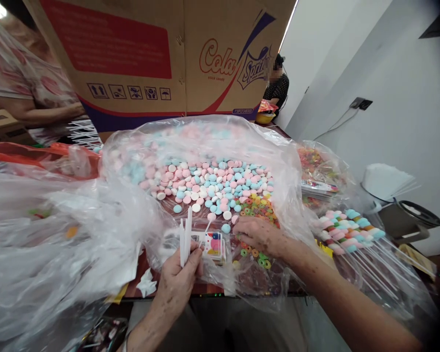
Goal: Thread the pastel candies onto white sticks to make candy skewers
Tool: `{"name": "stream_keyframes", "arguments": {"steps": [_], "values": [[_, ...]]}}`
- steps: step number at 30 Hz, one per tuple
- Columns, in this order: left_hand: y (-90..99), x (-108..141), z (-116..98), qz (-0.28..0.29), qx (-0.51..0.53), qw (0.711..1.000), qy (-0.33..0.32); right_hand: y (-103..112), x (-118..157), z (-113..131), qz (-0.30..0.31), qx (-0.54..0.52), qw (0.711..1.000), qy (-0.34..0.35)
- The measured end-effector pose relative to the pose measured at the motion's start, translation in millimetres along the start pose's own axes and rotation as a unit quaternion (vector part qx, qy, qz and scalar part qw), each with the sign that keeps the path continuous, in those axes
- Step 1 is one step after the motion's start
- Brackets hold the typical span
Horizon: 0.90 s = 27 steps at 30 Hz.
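My left hand [181, 274] is closed around several white sticks [186, 237] that point upward near the table's front edge. A pink candy [211, 216] sits on the tip of a thin stick slanting out to the right of this bundle. My right hand [258, 236] reaches over the colourful gummy rings [258, 208], its fingers curled down and drawn together. Whatever lies between those fingertips is hidden. Just left of them are a blue candy [226, 228] and a pink candy [235, 219]. Printed cards [213, 244] lie behind my left hand.
Pink, white and blue candies [212, 181] spill from a clear plastic bag [201, 128]. A large cardboard box [132, 58] stands behind. Finished candy skewers [352, 232] lie at right, beside a dark container [410, 217]. Crumpled plastic [58, 234] covers the left. Two people sit farther back.
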State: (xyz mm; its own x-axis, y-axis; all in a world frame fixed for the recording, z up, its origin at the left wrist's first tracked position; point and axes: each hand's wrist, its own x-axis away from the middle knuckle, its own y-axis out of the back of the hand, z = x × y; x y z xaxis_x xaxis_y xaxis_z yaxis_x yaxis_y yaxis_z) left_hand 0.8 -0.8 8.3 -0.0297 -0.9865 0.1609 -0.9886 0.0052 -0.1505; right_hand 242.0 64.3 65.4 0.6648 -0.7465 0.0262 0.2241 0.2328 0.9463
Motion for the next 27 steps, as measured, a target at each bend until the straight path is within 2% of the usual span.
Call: {"name": "stream_keyframes", "arguments": {"steps": [3, 12, 20, 24, 27], "values": [[0.5, -1, 2, 0.026, 0.015, 1.0, -0.007, -6, -1, -6, -0.006, 0.017, 1.0, 0.011], [-0.8, -1, -2, 0.022, 0.017, 1.0, -0.007, -2, -1, -7, -0.018, -0.026, 0.999, -0.013], [-1.5, 1, -4, 0.017, 0.026, 1.0, 0.0, -6, 2, 4, 0.009, 0.041, 0.999, -0.017], [-2.9, 1, -5, 0.007, 0.008, 1.0, -0.004, -8, 6, 20, -0.023, 0.084, 0.995, -0.051], [-2.9, 2, -8, 0.009, -0.028, 0.999, -0.022, -9, 5, 24, -0.095, 0.001, 0.99, -0.099]]}}
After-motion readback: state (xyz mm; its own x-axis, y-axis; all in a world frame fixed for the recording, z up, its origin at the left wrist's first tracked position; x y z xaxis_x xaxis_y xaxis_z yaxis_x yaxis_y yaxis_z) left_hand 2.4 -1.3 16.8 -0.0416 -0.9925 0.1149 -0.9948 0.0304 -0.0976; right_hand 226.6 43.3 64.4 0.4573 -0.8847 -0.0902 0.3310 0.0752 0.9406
